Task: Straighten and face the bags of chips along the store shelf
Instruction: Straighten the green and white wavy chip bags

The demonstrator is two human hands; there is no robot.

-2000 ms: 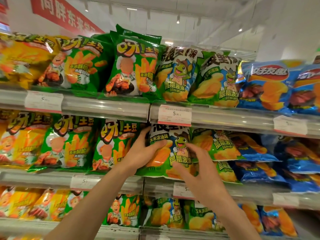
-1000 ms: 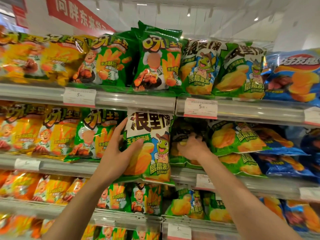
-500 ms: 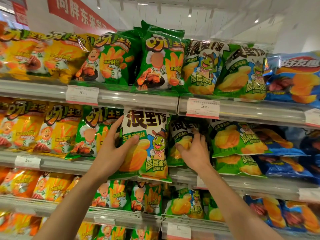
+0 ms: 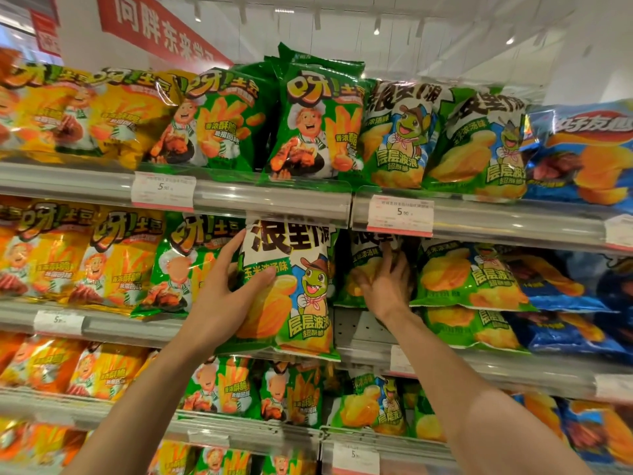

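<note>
Forearms reach up from the bottom of the view toward the middle shelf [image 4: 212, 329]. Nearest the camera, the left hand [image 4: 224, 299] grips a green and white frog bag [image 4: 291, 293] by its left edge, thumb across the front and fingers curled behind, holding it upright and face out in front of the shelf lip, its top just under the rail of the shelf above. Slightly deeper in, the right hand [image 4: 387, 286] presses spread fingers against a second frog bag [image 4: 363, 269] that stands further back in the same row; the fingers lie fairly straight on its face, wrapping nothing. To the right of that hand, tilted frog bags [image 4: 469, 279] lie stacked on one another, and blue bags [image 4: 561, 303] sit beyond them. Left of the held bag, green chef bags [image 4: 181, 265] and yellow chef bags [image 4: 68, 255] stand in a row. On the top shelf [image 4: 274, 197], the same kinds of bags face forward, with white price tags [image 4: 400, 214] clipped to the rail. Farthest back, a red banner [image 4: 154, 29] with white characters hangs under the ceiling.
</note>
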